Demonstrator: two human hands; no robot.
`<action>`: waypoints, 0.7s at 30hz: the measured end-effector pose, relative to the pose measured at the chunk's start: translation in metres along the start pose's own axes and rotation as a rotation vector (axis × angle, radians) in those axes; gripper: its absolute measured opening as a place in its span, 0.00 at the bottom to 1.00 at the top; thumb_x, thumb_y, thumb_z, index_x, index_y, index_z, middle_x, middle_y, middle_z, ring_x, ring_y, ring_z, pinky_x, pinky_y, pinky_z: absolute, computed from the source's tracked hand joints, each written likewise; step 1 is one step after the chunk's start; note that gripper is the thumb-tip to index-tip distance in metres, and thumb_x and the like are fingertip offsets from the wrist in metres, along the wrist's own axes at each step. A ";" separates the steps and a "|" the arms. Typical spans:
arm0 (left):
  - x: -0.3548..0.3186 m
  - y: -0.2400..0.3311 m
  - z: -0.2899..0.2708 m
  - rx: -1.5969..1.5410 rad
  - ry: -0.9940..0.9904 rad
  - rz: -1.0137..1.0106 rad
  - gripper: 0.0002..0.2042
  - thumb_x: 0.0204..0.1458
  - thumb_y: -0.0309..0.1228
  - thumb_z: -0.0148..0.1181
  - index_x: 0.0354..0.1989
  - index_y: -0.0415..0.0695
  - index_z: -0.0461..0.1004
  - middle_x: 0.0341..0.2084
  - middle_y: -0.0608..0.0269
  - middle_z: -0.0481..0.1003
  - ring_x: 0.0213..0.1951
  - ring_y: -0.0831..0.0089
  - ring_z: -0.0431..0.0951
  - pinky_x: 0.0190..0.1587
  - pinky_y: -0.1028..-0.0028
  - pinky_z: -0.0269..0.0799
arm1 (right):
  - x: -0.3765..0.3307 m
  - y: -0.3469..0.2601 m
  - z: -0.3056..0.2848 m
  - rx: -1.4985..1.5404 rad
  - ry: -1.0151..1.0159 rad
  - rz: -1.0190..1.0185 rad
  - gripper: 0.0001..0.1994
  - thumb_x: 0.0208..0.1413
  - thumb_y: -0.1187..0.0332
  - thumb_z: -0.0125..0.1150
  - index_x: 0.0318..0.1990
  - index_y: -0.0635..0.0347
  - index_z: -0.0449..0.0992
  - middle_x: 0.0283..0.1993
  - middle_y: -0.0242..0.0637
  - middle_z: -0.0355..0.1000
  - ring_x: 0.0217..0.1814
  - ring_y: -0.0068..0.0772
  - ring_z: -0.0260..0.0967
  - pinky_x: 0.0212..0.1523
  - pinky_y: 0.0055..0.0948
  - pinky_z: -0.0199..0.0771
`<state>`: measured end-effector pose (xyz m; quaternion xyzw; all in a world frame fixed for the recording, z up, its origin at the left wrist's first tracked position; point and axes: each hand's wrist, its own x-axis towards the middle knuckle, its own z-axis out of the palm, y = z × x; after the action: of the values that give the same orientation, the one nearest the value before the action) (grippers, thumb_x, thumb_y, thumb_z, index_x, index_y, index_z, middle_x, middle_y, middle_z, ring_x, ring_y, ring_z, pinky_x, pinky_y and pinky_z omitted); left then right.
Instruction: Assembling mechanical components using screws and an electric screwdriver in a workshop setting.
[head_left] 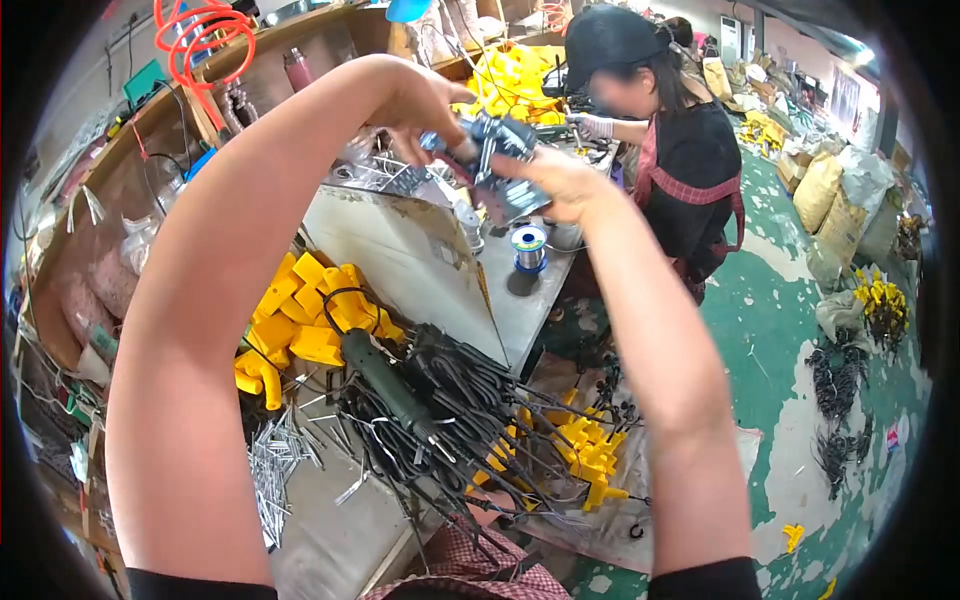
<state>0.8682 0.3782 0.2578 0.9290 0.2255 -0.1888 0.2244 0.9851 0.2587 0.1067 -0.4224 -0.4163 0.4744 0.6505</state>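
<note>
Both my arms are raised over the workbench, and my hands meet above its far part. My right hand is closed on the right side of a cluster of dark blue-grey parts with shiny bits; their exact kind is unclear. At the cluster's left end, the fingers of my left hand curl and touch it, partly hidden and blurred. Just below stands a spool of solder wire with blue rims. Nearer to me a dark green electric screwdriver lies on a heap of black cables.
A pale upright board divides the bench. Yellow plastic housings and loose metal pins lie on my side. More yellow parts are lower right. A co-worker stands at the far right; sacks line the green floor.
</note>
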 end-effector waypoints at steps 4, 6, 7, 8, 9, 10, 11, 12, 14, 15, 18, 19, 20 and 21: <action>-0.006 -0.006 0.001 0.258 0.079 -0.106 0.47 0.43 0.44 0.65 0.67 0.50 0.39 0.59 0.45 0.57 0.48 0.59 0.72 0.48 0.69 0.74 | 0.029 0.102 -0.022 0.052 0.175 0.062 0.23 0.46 0.68 0.67 0.51 0.54 0.66 0.43 0.32 0.71 0.38 0.27 0.72 0.33 0.35 0.75; -0.030 -0.016 -0.004 0.301 0.270 -0.057 0.44 0.44 0.43 0.64 0.66 0.49 0.44 0.57 0.48 0.61 0.46 0.63 0.73 0.46 0.71 0.73 | 0.034 0.155 -0.035 -0.014 0.240 0.066 0.29 0.44 0.69 0.68 0.55 0.53 0.62 0.46 0.33 0.70 0.41 0.27 0.71 0.34 0.35 0.73; -0.043 -0.025 -0.006 0.278 0.410 0.000 0.41 0.44 0.42 0.63 0.66 0.48 0.48 0.56 0.50 0.63 0.45 0.66 0.74 0.45 0.72 0.73 | 0.033 0.180 -0.044 -0.041 0.261 0.037 0.32 0.43 0.69 0.69 0.57 0.53 0.60 0.47 0.34 0.69 0.43 0.28 0.70 0.36 0.36 0.72; -0.054 -0.028 -0.002 0.353 0.464 0.047 0.38 0.45 0.39 0.62 0.65 0.48 0.51 0.56 0.53 0.63 0.45 0.67 0.74 0.45 0.72 0.72 | 0.039 0.213 -0.058 -0.256 0.483 0.094 0.42 0.40 0.67 0.71 0.63 0.56 0.51 0.49 0.39 0.67 0.49 0.33 0.67 0.47 0.37 0.69; -0.076 -0.038 0.003 0.433 0.528 0.068 0.36 0.45 0.36 0.61 0.64 0.48 0.54 0.56 0.55 0.64 0.45 0.69 0.73 0.44 0.72 0.72 | 0.035 0.221 -0.047 -0.414 0.552 0.074 0.52 0.34 0.63 0.72 0.66 0.62 0.42 0.63 0.52 0.51 0.65 0.46 0.50 0.64 0.34 0.51; -0.098 -0.049 0.010 0.392 0.511 0.044 0.34 0.45 0.36 0.61 0.63 0.49 0.55 0.56 0.57 0.64 0.47 0.69 0.72 0.45 0.73 0.71 | 0.033 0.228 -0.032 -0.469 0.572 -0.001 0.53 0.32 0.62 0.71 0.66 0.61 0.42 0.64 0.53 0.49 0.66 0.49 0.46 0.65 0.36 0.48; -0.116 -0.061 0.021 0.343 0.488 0.031 0.33 0.46 0.35 0.60 0.63 0.49 0.57 0.56 0.59 0.64 0.49 0.70 0.71 0.46 0.74 0.70 | 0.032 0.234 -0.023 -0.529 0.600 -0.068 0.54 0.31 0.60 0.70 0.67 0.60 0.41 0.65 0.55 0.46 0.68 0.51 0.42 0.66 0.38 0.46; -0.139 -0.066 0.033 0.396 0.505 0.030 0.34 0.45 0.36 0.62 0.63 0.49 0.57 0.57 0.59 0.63 0.51 0.69 0.69 0.48 0.73 0.68 | 0.035 0.247 -0.022 -0.608 0.599 -0.141 0.53 0.32 0.59 0.67 0.67 0.59 0.40 0.65 0.55 0.45 0.68 0.54 0.40 0.66 0.41 0.45; -0.178 -0.090 0.063 0.387 0.529 0.031 0.36 0.43 0.39 0.64 0.62 0.48 0.57 0.58 0.59 0.62 0.55 0.67 0.66 0.52 0.70 0.65 | 0.034 0.263 -0.018 -0.952 0.696 -0.318 0.48 0.36 0.59 0.65 0.65 0.58 0.45 0.64 0.49 0.48 0.67 0.51 0.44 0.63 0.42 0.49; -0.200 -0.102 0.081 0.331 0.545 0.020 0.37 0.42 0.42 0.64 0.62 0.48 0.57 0.58 0.59 0.62 0.56 0.66 0.65 0.54 0.68 0.63 | 0.030 0.265 -0.014 -1.124 0.775 -0.422 0.45 0.38 0.59 0.65 0.64 0.58 0.48 0.63 0.47 0.51 0.66 0.50 0.46 0.61 0.41 0.51; -0.280 -0.118 0.120 0.488 0.530 -0.091 0.37 0.41 0.47 0.62 0.61 0.47 0.59 0.60 0.57 0.61 0.59 0.63 0.63 0.57 0.64 0.59 | 0.033 0.254 -0.019 -0.756 0.956 -0.609 0.25 0.45 0.61 0.60 0.51 0.59 0.66 0.45 0.42 0.67 0.51 0.43 0.61 0.54 0.39 0.56; -0.307 -0.120 0.134 0.522 0.529 -0.148 0.36 0.41 0.48 0.62 0.60 0.47 0.60 0.60 0.57 0.61 0.59 0.62 0.63 0.57 0.63 0.59 | 0.034 0.247 -0.015 -0.840 1.025 -0.628 0.18 0.49 0.60 0.58 0.45 0.59 0.68 0.39 0.40 0.68 0.47 0.42 0.63 0.50 0.40 0.59; -0.328 -0.121 0.148 0.512 0.535 -0.159 0.36 0.41 0.48 0.62 0.60 0.47 0.60 0.60 0.57 0.61 0.59 0.62 0.63 0.57 0.63 0.59 | 0.038 0.245 -0.019 -0.884 1.058 -0.553 0.17 0.50 0.59 0.56 0.44 0.58 0.68 0.39 0.39 0.68 0.45 0.43 0.63 0.49 0.40 0.59; -0.344 -0.124 0.164 0.379 0.583 -0.211 0.33 0.43 0.42 0.62 0.59 0.44 0.61 0.59 0.54 0.61 0.59 0.60 0.62 0.57 0.64 0.59 | 0.044 0.250 -0.027 -0.935 1.084 -0.475 0.15 0.52 0.58 0.55 0.42 0.58 0.68 0.38 0.38 0.68 0.44 0.43 0.63 0.48 0.41 0.60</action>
<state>0.4808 0.2797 0.2366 0.9405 0.3358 0.0232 -0.0462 0.9529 0.3451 -0.1313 -0.7278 -0.2758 -0.1790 0.6018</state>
